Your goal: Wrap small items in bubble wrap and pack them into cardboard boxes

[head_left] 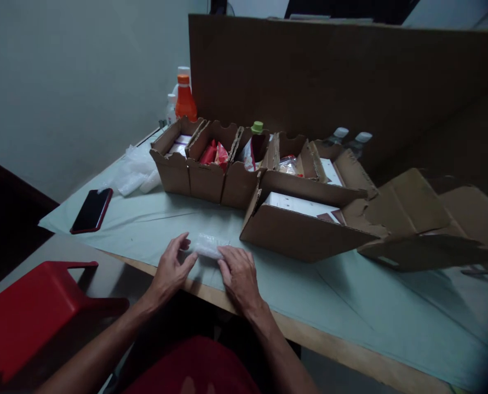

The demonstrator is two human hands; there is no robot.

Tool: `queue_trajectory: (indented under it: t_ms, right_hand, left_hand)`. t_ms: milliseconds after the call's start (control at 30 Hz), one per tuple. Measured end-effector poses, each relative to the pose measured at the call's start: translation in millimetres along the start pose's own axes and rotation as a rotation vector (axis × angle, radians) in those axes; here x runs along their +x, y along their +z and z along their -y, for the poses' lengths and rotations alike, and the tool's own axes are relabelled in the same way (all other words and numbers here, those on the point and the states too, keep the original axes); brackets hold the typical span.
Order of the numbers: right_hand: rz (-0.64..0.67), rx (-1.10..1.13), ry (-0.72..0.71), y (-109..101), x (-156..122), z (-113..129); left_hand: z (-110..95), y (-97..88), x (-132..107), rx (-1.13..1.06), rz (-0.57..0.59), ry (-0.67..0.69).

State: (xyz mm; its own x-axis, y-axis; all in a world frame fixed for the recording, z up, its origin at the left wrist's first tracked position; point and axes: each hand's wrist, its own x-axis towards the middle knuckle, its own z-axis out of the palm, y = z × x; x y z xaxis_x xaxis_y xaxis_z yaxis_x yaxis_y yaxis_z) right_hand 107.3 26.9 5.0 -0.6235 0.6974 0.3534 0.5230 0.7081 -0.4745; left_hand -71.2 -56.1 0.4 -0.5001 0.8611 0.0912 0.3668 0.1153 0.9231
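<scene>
A small bundle of clear bubble wrap (209,245) lies at the front of the table between my two hands. My right hand (240,272) grips its right end, with the thumb below and the fingers over it. At the other end is my left hand (173,266), its thumb and fingers apart and curved, holding nothing. The left thumb tip comes close to the wrap; I cannot tell whether it touches. Whatever may be inside the wrap cannot be made out.
Cardboard bins (205,180) with packets stand behind my hands. A nearer cardboard box (305,227) holds white boxes. More bubble wrap (139,167) and a phone (91,210) lie left. Bottles (185,101) stand behind. A red stool (42,312) is beside the table.
</scene>
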Motion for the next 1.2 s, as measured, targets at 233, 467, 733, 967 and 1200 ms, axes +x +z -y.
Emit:
queue_trajectory:
  t_ms: [233,467,733,967,1200]
  right_hand:
    - [-0.019,0.371,0.159,-7,-26,21]
    - [0.024,0.556,0.266,-50,-37,-1]
    - [0.196,0.597,0.342,-74,-43,-1]
    - [-0.049,0.619,0.305,-164,-31,-19]
    - [-0.44,0.803,0.402,-229,68,-48]
  left_hand:
    - [-19,28.0,-28,-0.44,0.142,-0.237]
    - [-33,36.5,-36,-0.169,0.308,-0.026]
    - [-31,45.2,-43,-0.106,0.639,0.084]
    - [-55,36.3,20,-0.421,0.567,0.089]
    - [-53,109.9,84,-0.566,0.057,-0.001]
